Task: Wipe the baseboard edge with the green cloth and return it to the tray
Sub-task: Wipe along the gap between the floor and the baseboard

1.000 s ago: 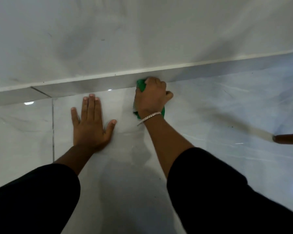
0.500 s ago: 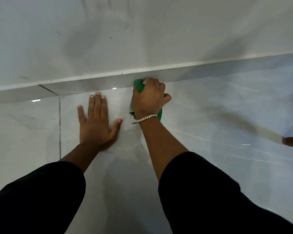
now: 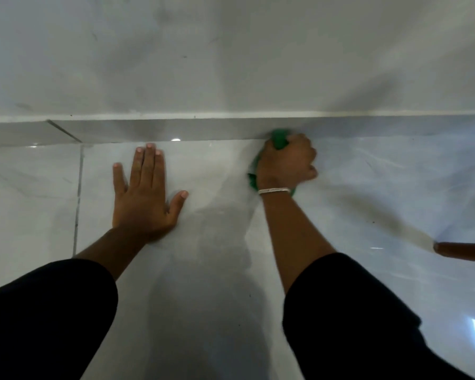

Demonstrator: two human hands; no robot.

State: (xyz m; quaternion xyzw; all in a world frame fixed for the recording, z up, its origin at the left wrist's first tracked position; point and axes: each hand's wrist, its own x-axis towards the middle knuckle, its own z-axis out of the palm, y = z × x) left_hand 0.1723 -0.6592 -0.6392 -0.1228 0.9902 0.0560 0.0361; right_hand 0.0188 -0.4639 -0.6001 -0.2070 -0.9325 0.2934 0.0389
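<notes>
You have nothing to read here: no text, label, brand, number or sign shows on any surface in the head view.

Soft, dim light lay over the glossy floor (image 3: 217,256), which threw small white glints and my shadow, while my right hand (image 3: 285,163) blurred and the frame bowed at its edges.
</notes>
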